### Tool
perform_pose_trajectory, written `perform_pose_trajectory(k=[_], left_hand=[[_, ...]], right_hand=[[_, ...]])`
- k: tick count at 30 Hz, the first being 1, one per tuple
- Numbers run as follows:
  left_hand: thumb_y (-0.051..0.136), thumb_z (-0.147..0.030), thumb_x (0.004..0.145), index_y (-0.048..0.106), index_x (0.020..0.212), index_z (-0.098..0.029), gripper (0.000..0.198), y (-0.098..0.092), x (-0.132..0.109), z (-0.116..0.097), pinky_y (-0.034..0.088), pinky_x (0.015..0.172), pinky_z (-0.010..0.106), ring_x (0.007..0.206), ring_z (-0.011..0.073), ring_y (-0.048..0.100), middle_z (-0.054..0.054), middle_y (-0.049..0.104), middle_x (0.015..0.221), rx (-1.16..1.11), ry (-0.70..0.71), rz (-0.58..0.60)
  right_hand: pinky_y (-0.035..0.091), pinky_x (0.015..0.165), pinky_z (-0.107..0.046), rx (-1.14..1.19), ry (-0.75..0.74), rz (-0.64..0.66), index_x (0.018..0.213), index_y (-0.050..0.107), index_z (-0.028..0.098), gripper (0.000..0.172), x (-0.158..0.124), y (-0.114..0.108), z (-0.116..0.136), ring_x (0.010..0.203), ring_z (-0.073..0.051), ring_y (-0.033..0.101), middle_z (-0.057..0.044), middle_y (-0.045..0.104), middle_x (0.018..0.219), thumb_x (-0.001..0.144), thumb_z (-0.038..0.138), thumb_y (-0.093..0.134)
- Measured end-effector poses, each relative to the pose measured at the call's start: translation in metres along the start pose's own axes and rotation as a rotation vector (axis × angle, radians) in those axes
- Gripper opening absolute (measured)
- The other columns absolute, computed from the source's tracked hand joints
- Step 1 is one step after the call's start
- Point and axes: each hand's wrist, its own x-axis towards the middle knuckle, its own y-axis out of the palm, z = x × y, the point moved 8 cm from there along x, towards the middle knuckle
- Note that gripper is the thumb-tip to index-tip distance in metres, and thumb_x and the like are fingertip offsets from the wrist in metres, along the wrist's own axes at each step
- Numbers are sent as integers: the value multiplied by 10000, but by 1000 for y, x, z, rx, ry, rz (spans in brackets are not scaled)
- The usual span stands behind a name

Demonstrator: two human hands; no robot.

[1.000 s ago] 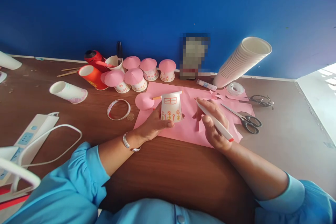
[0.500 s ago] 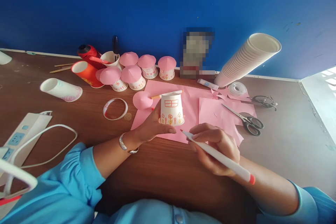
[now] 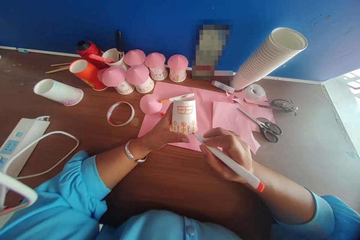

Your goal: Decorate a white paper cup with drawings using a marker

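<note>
My left hand [image 3: 163, 131] grips an upside-down white paper cup [image 3: 183, 115], thumb along its rim and other fingers mostly hidden behind it. Drawn on the cup are a red window and a row of red and yellow flowers. Between the fingers of my right hand [image 3: 229, 153] is a white felt-tip pen [image 3: 236, 167] with a red end, its red tip close to the cup's lower right rim; whether it touches I cannot tell. Just behind the cup lies an orange-ended marker [image 3: 177, 98], and a pink paper cone [image 3: 150, 104] is at its left.
Pink paper sheets [image 3: 203, 110] lie under the work, with black-handled scissors [image 3: 264, 125] on the right. Several pink-roofed cups [image 3: 177, 68] stand along the blue wall. A tall stack of paper cups [image 3: 267, 60] leans at back right. A tape roll [image 3: 120, 114] and power strip [image 3: 24, 140] are leftward.
The pen tip in my right hand has moved up and slightly left, closer to the cup's rim. My left hand keeps its hold on the cup. The view has shifted slightly.
</note>
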Motion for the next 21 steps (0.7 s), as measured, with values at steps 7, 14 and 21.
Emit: perform_pose_trajectory(k=[7, 14, 21], left_hand=[[985, -301, 679, 388, 1615, -384, 1114, 2, 0, 1, 585, 854, 360, 1045, 243, 664, 65, 663, 1218, 26, -8, 15], [986, -314, 677, 232, 1685, -500, 1272, 5, -1, -4, 591, 891, 359, 1233, 298, 615, 106, 397, 1688, 36, -10, -9], [989, -309, 671, 228, 1692, -491, 1287, 6, -1, -7, 596, 934, 377, 1356, 350, 556, 99, 368, 1720, 48, -2, -18]], right_hand=[[567, 536, -241, 6, -3, -2, 1039, 584, 208, 161, -1, 1, -1, 634, -150, 719, -31, 711, 760, 961, 82, 646], [564, 527, -248, -13, 1, 1, 1043, 580, 223, 161, -1, 2, -1, 635, -148, 715, -27, 715, 764, 969, 89, 632], [572, 534, -246, -14, -4, -3, 1044, 586, 217, 142, 0, 2, -1, 643, -146, 721, -30, 720, 778, 983, 100, 637]])
